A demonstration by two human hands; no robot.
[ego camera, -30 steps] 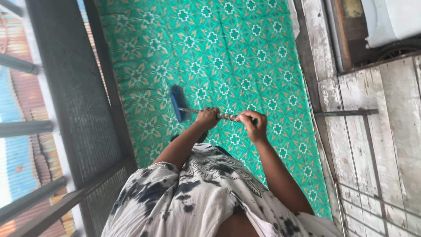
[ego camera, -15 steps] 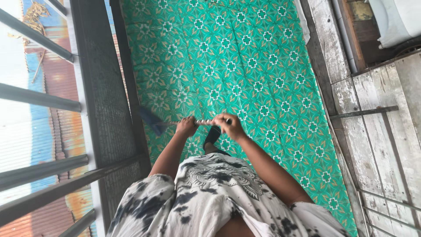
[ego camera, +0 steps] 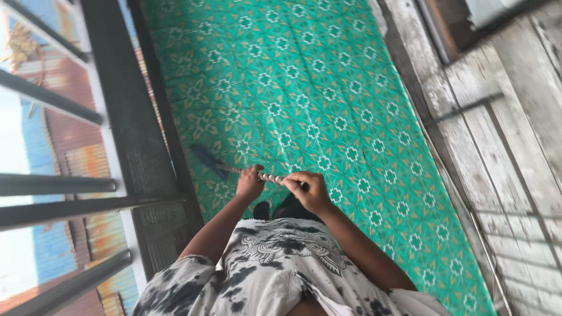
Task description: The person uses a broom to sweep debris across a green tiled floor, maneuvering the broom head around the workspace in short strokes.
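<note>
Broom position is the main change I log across the last second. The broom (ego camera: pixel 234 167) had its blue head out on the open part of the green patterned floor mat (ego camera: pixel 328 93); half a second ago it had swung toward the dark mesh railing panel (ego camera: pixel 126 117), and now the head sits low at the mat's left edge, just beside the dark frame post at the base of that railing. I read this as one sweep stroke carried from mid-mat to the railing side.

Hand status, as I see it:
- Left hand (ego camera: pixel 250 182): grip clenched around the striped shaft, nearer the head.
- Right hand (ego camera: pixel 309 192): grip clenched around the top end of the same shaft, close to the body.
- The two hands are near each other on the shaft, closer together than they were one second ago.

The shaft runs from the right hand, down and left, to the blue head. I cannot tell whether the bristles are pressed onto the mat or just above it; the head is slightly blurred.

Surroundings: weathered white wooden planks (ego camera: pixel 497 152) border the mat on the right. Beyond the railing, rusted corrugated roofing (ego camera: pixel 82 158) shows below. A dark foot (ego camera: pixel 261 209) is partly visible on the mat under the hands.

Judgement: the strip along the railing is now being worked, and the right side of the mat lies outside the broom's present reach.
</note>
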